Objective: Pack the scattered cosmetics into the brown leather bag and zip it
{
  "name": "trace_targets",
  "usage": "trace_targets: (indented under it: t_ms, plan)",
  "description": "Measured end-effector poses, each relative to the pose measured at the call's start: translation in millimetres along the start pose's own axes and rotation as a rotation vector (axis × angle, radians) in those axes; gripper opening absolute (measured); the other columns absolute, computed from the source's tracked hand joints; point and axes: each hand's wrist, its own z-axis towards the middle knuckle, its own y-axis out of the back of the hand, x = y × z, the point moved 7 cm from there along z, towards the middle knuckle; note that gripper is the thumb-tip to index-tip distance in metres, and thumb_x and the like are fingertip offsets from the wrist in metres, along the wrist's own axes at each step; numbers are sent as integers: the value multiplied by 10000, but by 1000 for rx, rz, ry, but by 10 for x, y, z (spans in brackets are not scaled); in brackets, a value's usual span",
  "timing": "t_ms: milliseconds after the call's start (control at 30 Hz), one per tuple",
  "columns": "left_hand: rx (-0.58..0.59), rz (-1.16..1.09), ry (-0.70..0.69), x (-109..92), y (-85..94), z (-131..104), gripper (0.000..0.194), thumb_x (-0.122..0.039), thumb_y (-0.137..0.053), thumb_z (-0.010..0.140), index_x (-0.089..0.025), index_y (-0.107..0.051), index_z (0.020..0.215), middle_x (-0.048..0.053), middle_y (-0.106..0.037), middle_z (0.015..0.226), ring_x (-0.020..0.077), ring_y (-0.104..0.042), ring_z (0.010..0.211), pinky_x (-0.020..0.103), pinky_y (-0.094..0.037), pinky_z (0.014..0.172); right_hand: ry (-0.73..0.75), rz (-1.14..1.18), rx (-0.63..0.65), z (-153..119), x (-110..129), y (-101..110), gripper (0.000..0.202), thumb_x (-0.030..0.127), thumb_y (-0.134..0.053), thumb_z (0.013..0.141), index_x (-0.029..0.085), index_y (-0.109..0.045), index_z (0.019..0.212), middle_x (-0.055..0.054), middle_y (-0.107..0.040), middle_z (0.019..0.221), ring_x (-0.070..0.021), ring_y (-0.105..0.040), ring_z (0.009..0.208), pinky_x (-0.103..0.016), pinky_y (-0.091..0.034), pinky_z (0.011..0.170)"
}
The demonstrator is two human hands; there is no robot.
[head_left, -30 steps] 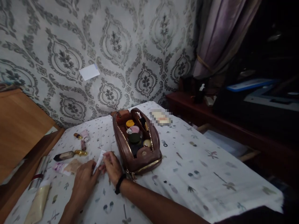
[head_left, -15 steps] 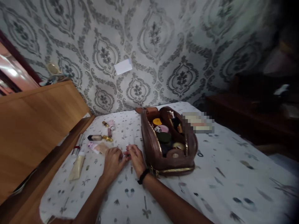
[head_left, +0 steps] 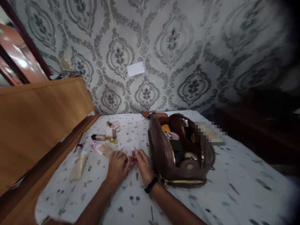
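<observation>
My left hand (head_left: pixel 117 164) and my right hand (head_left: pixel 143 167) meet over the bed, fingertips curled close together. Something small and pale shows at the right fingertips, too little of it visible to name; what the left fingers pinch is hidden. Just right of my right hand stands an unzipped brown bag (head_left: pixel 161 147), with a pink round item (head_left: pixel 172 136), a dark green item (head_left: pixel 176 145) and other things inside. Beyond my left hand lie a beige tube (head_left: pixel 106 150), a small bottle with a black cap (head_left: pixel 98 137) and a gold tube (head_left: pixel 112 139).
To the left are a cream tube (head_left: pixel 79 167) and a silver tube with a red band (head_left: pixel 80 143). Several small cosmetics, including a pink tube (head_left: pixel 116 126), lie farther back. A wooden headboard (head_left: pixel 47 115) borders the left side. A blurred-out item (head_left: pixel 212 133) lies behind the bag.
The view has shifted, so the bag and bed sit farther right and slightly lower. Both hands stay together at the same spot beside the bag, fingers slightly shifted.
</observation>
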Motion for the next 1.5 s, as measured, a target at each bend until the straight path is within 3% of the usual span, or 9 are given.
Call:
trace_targets:
  t_ms: [300, 967, 1300, 1500]
  plan:
    - [-18, -79, -58, 7, -56, -34, 241, -224, -479, 932, -178, -594, 726, 71, -639, 812, 248, -552, 851, 424, -398, 833, 26, -49, -25, -2, 9, 9, 542, 731, -648, 679, 206, -595, 804, -50, -620, 864, -198, -647, 746, -258, -466, 531]
    - [-59, -97, 9, -20, 47, -14, 265, -211, -465, 941, -190, -572, 700, 63, -627, 784, 229, -549, 827, 393, -418, 809, -10, 10, 16, 12, -16, 35, 508, 672, -714, 676, 194, -638, 830, -77, -645, 915, -209, -630, 776, -281, -478, 564]
    - [-53, -106, 27, 37, 59, -17, 215, -223, -471, 946, -189, -579, 764, 61, -619, 808, 237, -548, 845, 383, -415, 797, -14, 15, 14, 8, -21, 15, 541, 695, -706, 673, 186, -635, 841, -61, -648, 863, -184, -630, 711, -272, -476, 548]
    - [-109, -159, 21, 79, 72, -1, 226, -216, -448, 949, -189, -563, 757, 46, -612, 779, 225, -544, 818, 370, -410, 782, -9, 26, 12, 5, -7, 4, 551, 701, -701, 666, 185, -624, 843, -36, -618, 822, -172, -621, 678, -265, -470, 528]
